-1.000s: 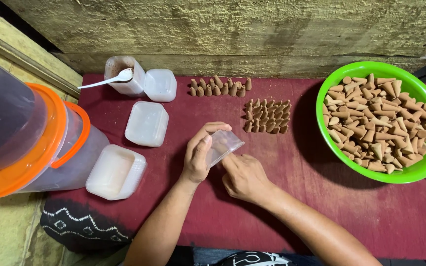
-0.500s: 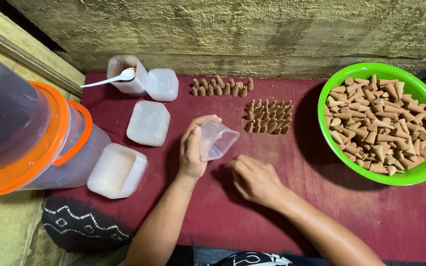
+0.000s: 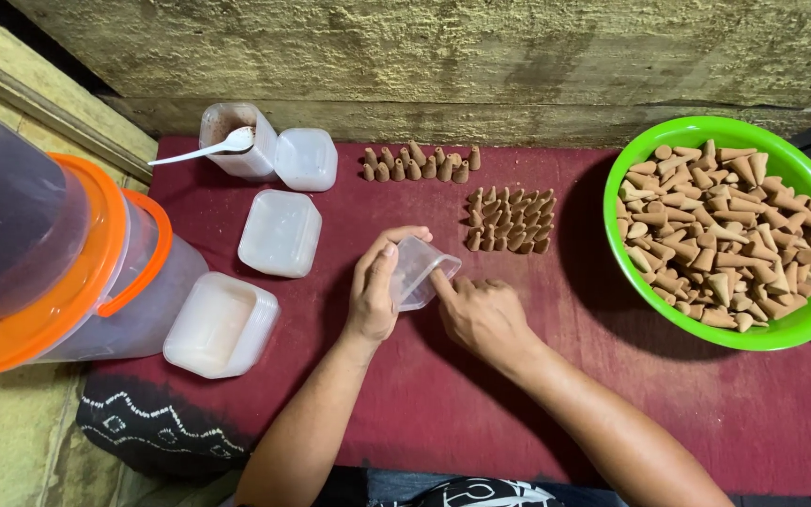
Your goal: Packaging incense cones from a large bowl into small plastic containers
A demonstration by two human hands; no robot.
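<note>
We are gripping tub (image 3: 418,272) in left hand (image 3: 374,293), tilted over red cloth (image 3: 537,376); right hand (image 3: 481,314) is poking forefinger at tub rim, grasping nothing; cone rows (image 3: 509,219) standing just beyond; green bowl (image 3: 720,230) of cones well right; risking sleeve or tub toppling rows; tub slipping from loose grip.

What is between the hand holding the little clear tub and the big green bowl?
In the head view, between the left hand and the green bowl come the clear tub, the right hand, then bare red cloth.
</note>
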